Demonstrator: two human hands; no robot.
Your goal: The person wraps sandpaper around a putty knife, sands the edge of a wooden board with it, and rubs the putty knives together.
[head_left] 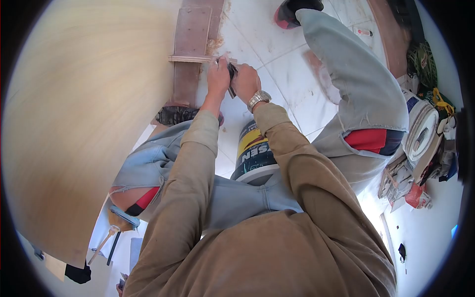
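fingers of the right hand (pixel 247 82) clamp a dark tool (pixel 231 72) beside the left hand (pixel 217 78), whose finger hold i cannot tell.

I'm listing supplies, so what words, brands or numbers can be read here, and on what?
"SEN": large white letters on the bucket; any letter before it is unclear.
Bucket's smaller lettering: too blurred to read.
Marking on the white-and-red item: too small to read.

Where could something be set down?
Bare tile lies between the right hand and right trouser leg, and between the brown board and right shoe. Crowded: between both legs, where the bucket stands, and outside the right one, at the heap.
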